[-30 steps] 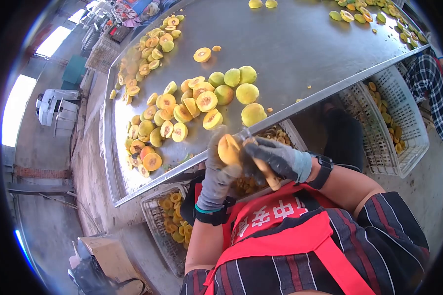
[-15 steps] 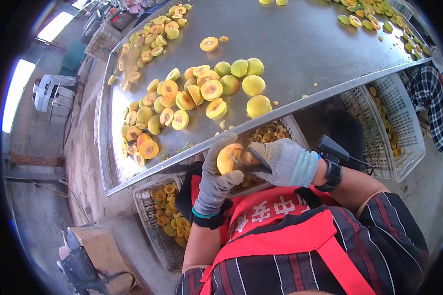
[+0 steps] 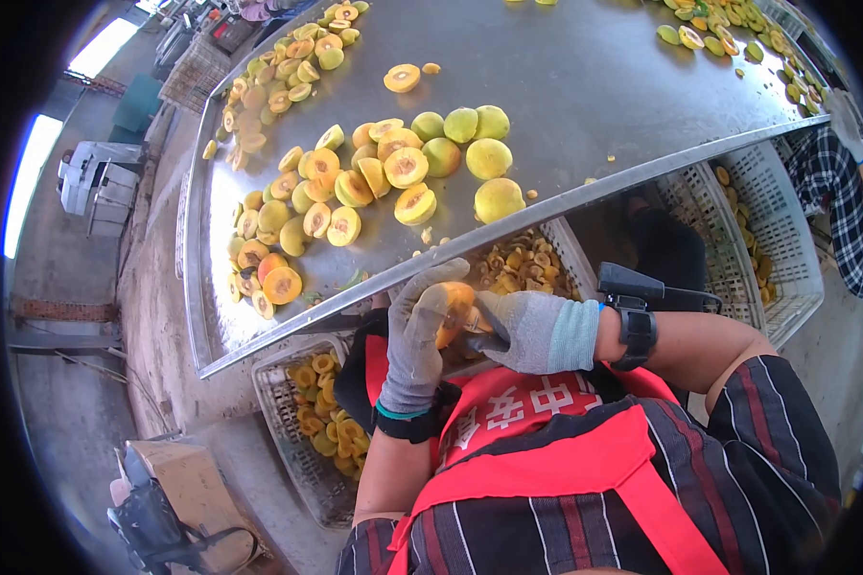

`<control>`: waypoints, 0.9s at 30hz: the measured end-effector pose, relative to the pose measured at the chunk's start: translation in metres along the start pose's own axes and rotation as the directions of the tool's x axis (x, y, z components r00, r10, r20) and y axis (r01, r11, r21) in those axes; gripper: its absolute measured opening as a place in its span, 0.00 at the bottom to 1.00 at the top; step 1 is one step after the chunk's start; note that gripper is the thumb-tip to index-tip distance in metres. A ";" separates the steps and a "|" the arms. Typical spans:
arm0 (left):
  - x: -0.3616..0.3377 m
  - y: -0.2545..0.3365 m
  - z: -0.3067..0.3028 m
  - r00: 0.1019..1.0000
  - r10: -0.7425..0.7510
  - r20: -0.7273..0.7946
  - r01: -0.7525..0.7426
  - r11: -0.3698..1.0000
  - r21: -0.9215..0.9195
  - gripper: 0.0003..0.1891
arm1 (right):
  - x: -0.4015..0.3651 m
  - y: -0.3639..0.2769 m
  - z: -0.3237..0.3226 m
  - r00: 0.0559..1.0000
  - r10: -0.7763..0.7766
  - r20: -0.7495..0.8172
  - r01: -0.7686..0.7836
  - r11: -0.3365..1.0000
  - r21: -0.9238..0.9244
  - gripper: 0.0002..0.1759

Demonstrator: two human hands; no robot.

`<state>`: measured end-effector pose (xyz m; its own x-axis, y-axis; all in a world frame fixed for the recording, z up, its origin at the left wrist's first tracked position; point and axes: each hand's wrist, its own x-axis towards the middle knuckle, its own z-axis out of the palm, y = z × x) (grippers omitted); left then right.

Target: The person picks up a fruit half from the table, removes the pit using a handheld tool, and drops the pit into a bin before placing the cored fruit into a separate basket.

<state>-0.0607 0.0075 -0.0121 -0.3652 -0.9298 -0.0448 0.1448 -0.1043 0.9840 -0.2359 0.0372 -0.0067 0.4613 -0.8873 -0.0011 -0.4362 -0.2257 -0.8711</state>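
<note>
My gloved left hand (image 3: 417, 331) is wrapped round an orange-yellow fruit (image 3: 454, 311) just off the near edge of the metal table (image 3: 585, 105). From the right, my gloved right hand (image 3: 527, 331) meets the fruit with its fingers closed; what it grips between them is too small and hidden to name. Halved and whole yellow-green fruits (image 3: 408, 167) lie on the table beyond my hands. Below the fruit, partly covered by my hands, is a crate of small fruit pieces (image 3: 518, 266).
A crate of fruit halves (image 3: 331, 412) stands at the lower left, and white crates (image 3: 781, 220) stand at the right. A co-worker's gloved hand (image 3: 846, 125) shows at the far right. On the floor at lower left is a cardboard box (image 3: 187, 489).
The fruit has turned in my left hand, and its cut side now faces my right hand. My right hand has shifted slightly left and down. The co-worker's hand shows more fully.
</note>
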 end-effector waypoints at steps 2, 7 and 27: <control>0.000 0.004 0.002 0.998 -0.067 -0.004 0.067 0.996 0.058 0.29 | -0.001 -0.001 0.001 0.995 0.083 0.062 -0.076 0.990 -0.115 0.18; 0.002 0.001 -0.010 0.984 -0.154 0.091 0.152 0.988 0.031 0.24 | 0.001 -0.020 -0.020 0.919 0.252 0.303 -0.328 0.915 0.235 0.18; 0.006 -0.005 0.004 0.969 -0.180 0.168 0.228 0.913 -0.337 0.24 | -0.002 0.016 -0.007 0.783 -0.052 0.620 -0.600 0.206 0.773 0.12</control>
<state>-0.0675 0.0042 -0.0167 -0.5342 -0.8234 -0.1914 0.3594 -0.4261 0.8302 -0.2490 0.0327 -0.0172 0.8628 -0.4331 -0.2607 0.2313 0.7968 -0.5582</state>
